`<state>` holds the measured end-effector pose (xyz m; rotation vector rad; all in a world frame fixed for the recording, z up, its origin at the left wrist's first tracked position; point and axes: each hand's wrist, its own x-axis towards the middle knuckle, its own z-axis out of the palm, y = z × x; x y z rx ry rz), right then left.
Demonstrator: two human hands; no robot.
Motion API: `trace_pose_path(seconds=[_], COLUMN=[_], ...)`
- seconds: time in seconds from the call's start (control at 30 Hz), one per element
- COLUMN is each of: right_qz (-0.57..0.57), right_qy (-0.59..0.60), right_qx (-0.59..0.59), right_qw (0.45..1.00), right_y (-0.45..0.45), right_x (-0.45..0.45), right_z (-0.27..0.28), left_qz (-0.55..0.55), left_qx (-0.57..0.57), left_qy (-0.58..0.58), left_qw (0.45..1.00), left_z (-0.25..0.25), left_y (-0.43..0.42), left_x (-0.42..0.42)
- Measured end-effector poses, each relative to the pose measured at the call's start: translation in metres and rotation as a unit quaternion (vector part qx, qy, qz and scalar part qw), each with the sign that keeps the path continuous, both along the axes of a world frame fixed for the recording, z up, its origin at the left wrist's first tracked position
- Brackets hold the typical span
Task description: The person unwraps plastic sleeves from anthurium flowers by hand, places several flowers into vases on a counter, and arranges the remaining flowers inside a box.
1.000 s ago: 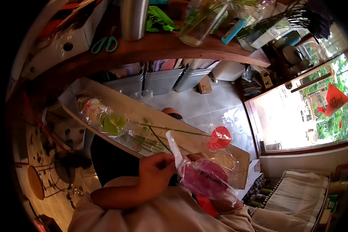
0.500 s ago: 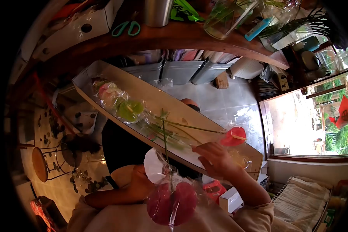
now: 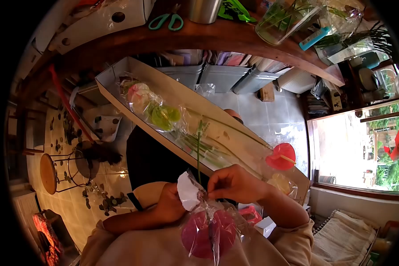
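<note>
A dark pink flower (image 3: 208,234) in a clear plastic sleeve hangs head down near my chest, its green stem (image 3: 198,153) pointing up. My left hand (image 3: 170,204) is closed on the sleeve's edge, beside a white piece (image 3: 188,190) around the stem. The fingertips of my right hand (image 3: 235,184) are pinched at the stem just above the sleeve; what lies between them is too small to make out. Beyond my hands a long cardboard box (image 3: 164,76) holds wrapped green (image 3: 163,116) and pale pink flowers, with a red flower (image 3: 280,156) at its right end.
A wooden table (image 3: 235,37) curves across the top with green scissors (image 3: 166,22), a metal cup (image 3: 204,11), a glass vase (image 3: 283,22) and a light-blue tube (image 3: 314,38). Grey bins (image 3: 221,76) stand beneath. At left are a round stool (image 3: 48,174) and a red-handled broom (image 3: 68,104).
The flower was first held sideways and now hangs head down. My right hand left it, reached over the box, and came back to the stem. The view has shifted, moving the box right and up.
</note>
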<state>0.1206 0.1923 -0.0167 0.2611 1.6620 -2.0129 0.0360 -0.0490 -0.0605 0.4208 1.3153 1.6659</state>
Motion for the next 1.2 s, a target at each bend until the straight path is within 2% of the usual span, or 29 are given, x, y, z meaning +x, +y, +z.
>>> trace_pose_path(seconds=[0.13, 0.23, 0.33, 0.43, 0.53, 0.7, 0.8, 0.93, 1.03, 1.1, 1.2], right_qz=[-0.045, -0.091, -0.130, -0.143, -0.146, -0.150, -0.141, -0.156, -0.169, -0.172, -0.209], right_qy=[-0.004, -0.020, -0.026, -0.024, -0.002, -0.013, -0.068, -0.023, -0.025, -0.026, -0.019], right_qx=[-0.028, -0.046, -0.072, -0.083, -0.091, -0.118, -0.085, -0.106, -0.099, -0.090, -0.144], right_qw=[0.999, 0.995, 0.989, 0.986, 0.985, 0.982, 0.984, 0.982, 0.980, 0.981, 0.967], right_y=[-0.006, -0.015, -0.021, -0.024, -0.027, -0.024, -0.022, -0.024, -0.023, -0.023, -0.012], right_x=[0.009, 0.018, 0.022, 0.025, 0.028, 0.029, 0.027, 0.032, 0.035, 0.035, 0.039], right_z=[-0.003, -0.009, -0.010, -0.012, -0.011, -0.008, 0.003, -0.007, -0.010, -0.009, -0.016], left_qz=[-0.003, -0.017, -0.056, -0.049, -0.096, -0.107, -0.104, -0.158, -0.171, -0.156, -0.108], left_qx=[0.003, 0.000, -0.054, -0.046, -0.065, 0.009, 0.042, 0.073, 0.095, 0.062, 0.071], left_qy=[-0.027, 0.015, 0.063, -0.053, -0.026, -0.031, -0.041, -0.016, -0.042, -0.067, -0.135], left_qw=[1.000, 1.000, 0.995, 0.996, 0.993, 0.994, 0.993, 0.985, 0.980, 0.983, 0.982], left_z=[-0.008, -0.011, -0.010, -0.008, -0.011, -0.019, -0.011, -0.021, -0.032, -0.026, -0.032], left_y=[-0.001, 0.000, 0.000, 0.003, 0.002, -0.002, 0.001, -0.010, -0.013, -0.012, -0.006], left_x=[-0.001, -0.003, -0.005, -0.005, -0.008, -0.008, -0.011, -0.017, -0.017, -0.018, -0.018])
